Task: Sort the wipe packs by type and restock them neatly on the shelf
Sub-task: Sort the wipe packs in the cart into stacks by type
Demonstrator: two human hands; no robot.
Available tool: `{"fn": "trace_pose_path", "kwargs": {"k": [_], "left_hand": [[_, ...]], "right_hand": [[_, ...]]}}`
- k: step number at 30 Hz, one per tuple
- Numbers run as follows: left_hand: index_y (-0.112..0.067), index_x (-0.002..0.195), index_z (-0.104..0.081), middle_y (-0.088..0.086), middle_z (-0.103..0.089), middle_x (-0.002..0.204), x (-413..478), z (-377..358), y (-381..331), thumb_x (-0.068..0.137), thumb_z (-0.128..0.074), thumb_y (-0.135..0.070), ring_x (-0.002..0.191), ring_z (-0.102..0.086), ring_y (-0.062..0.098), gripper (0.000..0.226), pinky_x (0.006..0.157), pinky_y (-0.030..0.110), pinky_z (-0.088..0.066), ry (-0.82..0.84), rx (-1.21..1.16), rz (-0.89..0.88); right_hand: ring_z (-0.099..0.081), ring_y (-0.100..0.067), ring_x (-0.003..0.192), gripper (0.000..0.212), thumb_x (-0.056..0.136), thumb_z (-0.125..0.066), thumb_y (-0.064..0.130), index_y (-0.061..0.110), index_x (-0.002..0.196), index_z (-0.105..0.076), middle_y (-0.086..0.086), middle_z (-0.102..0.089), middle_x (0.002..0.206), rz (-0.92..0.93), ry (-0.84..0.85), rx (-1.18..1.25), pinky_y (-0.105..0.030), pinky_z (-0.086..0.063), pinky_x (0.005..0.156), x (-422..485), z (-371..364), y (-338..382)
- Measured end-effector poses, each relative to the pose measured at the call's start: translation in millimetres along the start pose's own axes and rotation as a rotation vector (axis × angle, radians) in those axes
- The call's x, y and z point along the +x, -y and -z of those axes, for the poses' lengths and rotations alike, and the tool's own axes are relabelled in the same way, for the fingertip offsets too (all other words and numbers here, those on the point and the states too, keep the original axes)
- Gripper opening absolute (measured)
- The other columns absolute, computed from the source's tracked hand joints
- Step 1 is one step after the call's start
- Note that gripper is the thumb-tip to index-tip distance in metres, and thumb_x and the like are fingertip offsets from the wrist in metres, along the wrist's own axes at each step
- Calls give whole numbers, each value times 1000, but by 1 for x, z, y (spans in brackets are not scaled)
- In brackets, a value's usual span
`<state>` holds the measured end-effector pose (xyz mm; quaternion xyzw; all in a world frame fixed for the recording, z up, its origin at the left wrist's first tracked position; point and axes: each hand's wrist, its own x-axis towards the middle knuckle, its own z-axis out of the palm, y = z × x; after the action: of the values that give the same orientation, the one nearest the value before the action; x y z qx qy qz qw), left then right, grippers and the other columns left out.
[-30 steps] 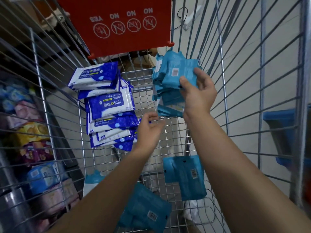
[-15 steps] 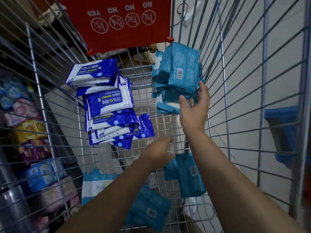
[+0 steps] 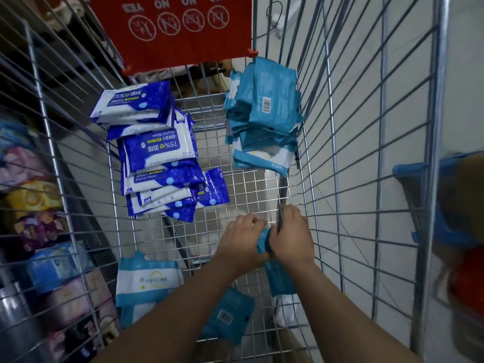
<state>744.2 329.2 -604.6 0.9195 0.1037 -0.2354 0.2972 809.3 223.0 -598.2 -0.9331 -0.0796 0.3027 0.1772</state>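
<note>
I look down into a wire trolley (image 3: 256,184). A stack of dark blue alcohol wipe packs (image 3: 157,153) leans at its far left. A stack of teal wipe packs (image 3: 264,119) stands at the far right. My left hand (image 3: 242,239) and my right hand (image 3: 293,237) meet low in the trolley, both gripping one teal pack (image 3: 277,279) that hangs below them. Two more teal packs lie near me: a white-and-teal one (image 3: 146,281) at the left and one showing a barcode (image 3: 227,315) under my left forearm.
A red sign (image 3: 178,30) with prohibition symbols hangs on the trolley's far end. Shelves with colourful packets (image 3: 34,205) show through the left wire wall. A blue object (image 3: 429,200) sits outside the right wall, on a pale floor.
My right hand let go of the teal stack at the far right and came down. My left hand moved right. Both now grip the teal pack low in the trolley.
</note>
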Motion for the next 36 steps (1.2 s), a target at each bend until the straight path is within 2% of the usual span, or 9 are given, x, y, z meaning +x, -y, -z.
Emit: {"fn": "trace_pose_path", "kwargs": {"k": [3, 6, 10, 16, 19, 22, 27, 32, 36], "left_hand": [[-18, 129, -47, -1, -41, 126, -4, -2, -2, 78, -68, -34, 115, -38, 17, 58, 93, 25, -32, -14, -111, 1], [-11, 116, -49, 1, -41, 115, -7, -5, -6, 78, -70, -23, 99, -47, 17, 45, 78, 22, -35, 37, -296, 38], [-7, 100, -61, 5, -61, 94, -7, -14, -7, 77, -72, -14, 82, -54, 16, 26, 65, 26, -37, 149, -482, 159], [0, 92, -68, 6, -58, 72, 2, 28, 12, 82, -70, -2, 51, -47, 7, 10, 50, 23, -41, 81, -688, 214], [-6, 94, -68, 6, -63, 75, 4, 73, 20, 84, -70, -4, 61, -55, 11, 10, 52, 18, -44, -9, -787, 231], [-5, 98, -67, -6, -70, 72, 9, 121, 23, 84, -68, 0, 62, -63, 3, 16, 55, 16, -49, -186, -942, 209], [-13, 99, -68, -8, -68, 82, 32, 171, 17, 89, -65, -14, 63, -63, -2, 10, 55, 12, -49, -417, -931, 202], [-8, 110, -66, 5, -66, 103, 57, 150, 25, 94, -52, 0, 83, -57, 9, 23, 67, 18, -46, -253, -669, 268], [-3, 116, -66, 2, -59, 103, 63, 125, 30, 92, -48, 9, 89, -51, 12, 32, 64, 6, -39, -210, -482, 167]], "right_hand": [[-35, -23, 134, 42, 97, -45, 20, 12, 138, -41, -6, -30, 151, 40, 15, -81, -36, -34, 108, -5, 2, -1], [-42, -23, 126, 36, 98, -42, 20, 12, 133, -46, -6, -41, 142, 65, 17, -119, -34, -36, 102, -9, 2, -3], [-40, -22, 127, 36, 99, -40, 20, 12, 134, -47, -6, -43, 140, 108, 50, -151, -31, -32, 105, -16, 2, -4], [-26, -25, 142, 58, 97, -45, 38, 10, 146, -30, -11, -31, 151, 167, -46, 174, -37, -24, 117, -29, 0, -3], [-38, -19, 134, 79, 86, -61, 49, 17, 149, -24, -9, -35, 148, 103, -113, 418, -36, -35, 109, -20, 10, 19], [-64, -11, 92, 54, 80, -74, 38, 18, 124, -50, -5, -64, 112, -80, -33, 853, -28, -54, 78, -1, 28, 50], [-68, -15, 77, 37, 82, -75, 29, 10, 109, -60, -4, -69, 91, -141, -68, 1098, -21, -54, 61, 32, 59, 86], [-60, -22, 77, 30, 88, -63, 44, 15, 88, -59, 0, -60, 82, -335, -200, 696, -29, -47, 69, 37, 52, 74], [-64, -31, 95, 15, 90, -59, 13, 9, 104, -59, -11, -65, 99, -504, -245, 831, -42, -53, 86, 38, 37, 54]]}}
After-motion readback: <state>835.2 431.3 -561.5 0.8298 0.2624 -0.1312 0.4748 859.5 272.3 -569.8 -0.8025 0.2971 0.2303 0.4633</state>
